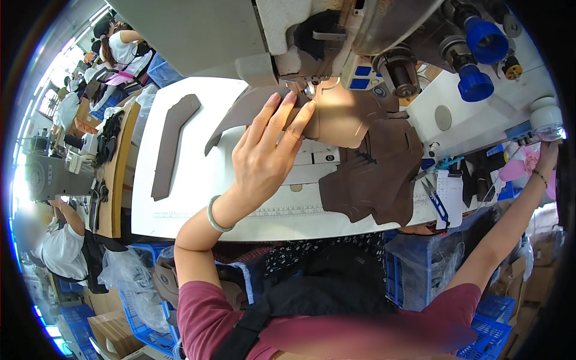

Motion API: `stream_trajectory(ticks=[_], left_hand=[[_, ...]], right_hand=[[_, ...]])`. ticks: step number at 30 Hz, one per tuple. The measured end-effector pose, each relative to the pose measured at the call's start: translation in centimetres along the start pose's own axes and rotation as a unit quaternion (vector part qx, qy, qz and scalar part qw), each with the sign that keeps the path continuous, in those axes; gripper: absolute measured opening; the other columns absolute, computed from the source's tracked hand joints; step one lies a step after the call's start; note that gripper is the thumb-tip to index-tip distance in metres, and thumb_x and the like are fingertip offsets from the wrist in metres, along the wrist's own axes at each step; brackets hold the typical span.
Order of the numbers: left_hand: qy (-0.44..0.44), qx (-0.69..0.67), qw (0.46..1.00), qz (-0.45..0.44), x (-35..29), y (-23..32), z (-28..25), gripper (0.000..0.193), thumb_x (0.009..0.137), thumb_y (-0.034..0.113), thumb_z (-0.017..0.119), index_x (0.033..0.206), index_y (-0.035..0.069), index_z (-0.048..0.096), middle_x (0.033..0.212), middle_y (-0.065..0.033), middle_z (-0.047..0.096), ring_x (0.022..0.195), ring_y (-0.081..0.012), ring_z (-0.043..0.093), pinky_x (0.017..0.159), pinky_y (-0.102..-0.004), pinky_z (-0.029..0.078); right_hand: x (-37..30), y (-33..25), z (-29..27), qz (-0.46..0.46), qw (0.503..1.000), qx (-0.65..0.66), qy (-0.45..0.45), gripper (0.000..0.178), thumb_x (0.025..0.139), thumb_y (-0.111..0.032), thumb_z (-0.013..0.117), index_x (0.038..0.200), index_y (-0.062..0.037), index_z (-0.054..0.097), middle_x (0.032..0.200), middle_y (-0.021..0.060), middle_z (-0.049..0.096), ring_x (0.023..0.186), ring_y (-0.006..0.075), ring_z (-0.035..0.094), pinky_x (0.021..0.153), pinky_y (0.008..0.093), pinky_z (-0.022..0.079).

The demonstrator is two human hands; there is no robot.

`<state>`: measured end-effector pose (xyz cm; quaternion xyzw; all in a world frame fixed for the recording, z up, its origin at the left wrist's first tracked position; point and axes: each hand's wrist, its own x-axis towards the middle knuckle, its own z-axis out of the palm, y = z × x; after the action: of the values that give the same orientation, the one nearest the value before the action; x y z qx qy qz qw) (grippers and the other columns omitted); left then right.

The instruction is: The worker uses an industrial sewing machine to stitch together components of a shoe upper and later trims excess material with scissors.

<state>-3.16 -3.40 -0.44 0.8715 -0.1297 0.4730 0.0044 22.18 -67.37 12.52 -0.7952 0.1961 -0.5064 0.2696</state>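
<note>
My left hand (264, 147) lies with fingers stretched over a curved brown leather-like piece (240, 111), its fingertips close to the needle area of a sewing machine (312, 54). That piece meets a larger brown panel (342, 117), lit by the machine lamp, on the machine bed. My right arm reaches far to the right, where my right hand (548, 153) is at the white handwheel (546, 117). Its fingers are hidden at the picture's dark rim. More dark brown pieces (384, 174) lie folded to the right of the needle.
A long brown strip (174, 147) rests on the white tabletop (204, 180) at left. Blue-handled snips (437, 204) lie on a paper pad at right. Blue knobs (475, 83) jut from the machine. Blue crates (144, 318) stand below; other people work at far left.
</note>
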Motion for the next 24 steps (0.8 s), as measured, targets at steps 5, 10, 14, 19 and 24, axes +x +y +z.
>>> stream_trajectory(ticks=[5,10,14,19,24], left_hand=[[-0.004,0.002,1.000,0.003,0.1,0.1,-0.1,0.051,0.069,0.007,0.070,0.118,0.014,0.065,0.118,-0.0094,0.063,0.107,-0.0250,0.061,0.076,-0.0303,0.051],[0.005,0.001,1.000,0.008,0.1,0.2,-0.1,0.048,0.070,0.007,0.069,0.117,0.012,0.065,0.117,-0.0101,0.063,0.107,-0.0258,0.061,0.074,-0.0303,0.051],[0.016,0.026,0.999,0.015,0.0,0.2,0.1,0.043,0.073,0.007,0.067,0.116,0.011,0.066,0.115,-0.0098,0.064,0.105,-0.0256,0.062,0.072,-0.0293,0.051],[0.013,0.032,0.999,0.034,0.0,0.1,0.0,0.041,0.075,0.006,0.065,0.116,0.010,0.066,0.115,-0.0098,0.064,0.105,-0.0254,0.063,0.069,-0.0286,0.051],[-0.010,0.015,1.000,0.013,-0.1,0.1,-0.2,0.047,0.072,0.004,0.070,0.119,0.009,0.065,0.117,-0.0090,0.063,0.111,-0.0254,0.060,0.082,-0.0305,0.051]], right_hand=[[0.1,0.7,0.4,0.003,1.000,-0.002,0.012,0.029,0.098,-0.017,0.045,0.105,0.0045,0.063,0.097,0.0123,0.065,0.096,0.0234,0.061,0.090,0.0336,0.046],[-2.2,-1.9,-1.4,-0.003,0.999,0.011,0.051,0.030,0.098,-0.017,0.044,0.103,0.0039,0.064,0.095,0.0115,0.065,0.096,0.0232,0.061,0.090,0.0335,0.047],[-14.0,-10.7,-6.2,-0.143,0.970,0.169,0.101,0.029,0.097,-0.020,0.048,0.097,0.0013,0.068,0.085,0.0091,0.067,0.083,0.0188,0.062,0.077,0.0301,0.048],[-34.9,-22.5,-6.0,0.009,0.761,0.396,-0.513,0.036,0.099,-0.033,0.044,0.080,-0.0052,0.058,0.069,0.0043,0.058,0.052,0.0081,0.054,0.044,0.0230,0.040],[-37.2,-29.9,-2.8,0.199,0.534,0.469,-0.675,0.045,0.098,-0.039,0.044,0.075,-0.0016,0.056,0.050,-0.0001,0.045,0.033,0.0074,0.035,0.036,0.0197,0.024]])
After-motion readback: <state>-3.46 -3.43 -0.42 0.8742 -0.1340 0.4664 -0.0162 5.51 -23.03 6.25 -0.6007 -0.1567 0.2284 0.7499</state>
